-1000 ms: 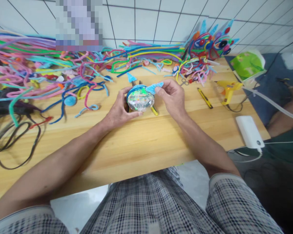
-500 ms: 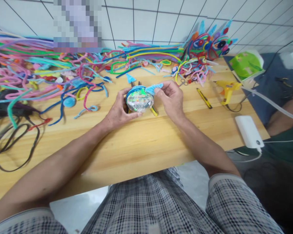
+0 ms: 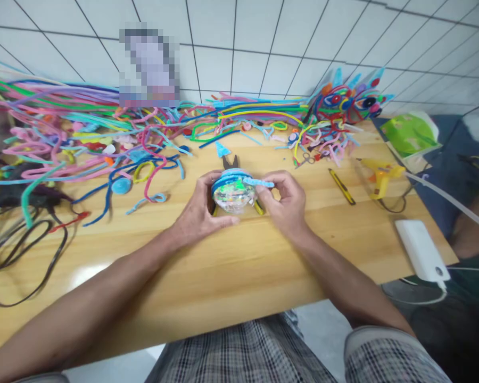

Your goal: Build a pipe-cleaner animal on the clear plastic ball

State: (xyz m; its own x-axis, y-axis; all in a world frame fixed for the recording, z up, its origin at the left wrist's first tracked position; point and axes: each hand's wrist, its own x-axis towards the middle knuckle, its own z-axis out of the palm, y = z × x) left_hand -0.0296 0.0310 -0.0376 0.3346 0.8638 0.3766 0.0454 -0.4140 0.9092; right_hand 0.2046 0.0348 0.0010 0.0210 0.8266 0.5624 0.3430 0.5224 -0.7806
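Head view: a wooden bench (image 3: 207,282) seen from above, two bare hands working at its middle.
Round piece: a clear, shiny disc-like thing (image 3: 232,198) with a blue fuzzy rim, held above the bench between the hands.
Left hand: (image 3: 199,213) fingers curled around the round piece's left side, grasping it, thumb stretched along the near edge.
Right hand: (image 3: 286,205) thumb and fingers pinching a light-blue fuzzy piece (image 3: 261,183); its left end seems to meet the round piece's rim, though blur makes contact uncertain.
Pliers: (image 3: 225,163) lying under and beyond the round piece, jaws apart and pointing far; a light-blue triangle (image 3: 222,149) lies just past them.
Far side: a heap of colourful pipe cleaners (image 3: 263,114) and, far right, two decorated masks (image 3: 329,102).
Right side: a yellow cutter (image 3: 341,186), a yellow glue gun (image 3: 380,174) and, nearer, a white power bank (image 3: 419,249).
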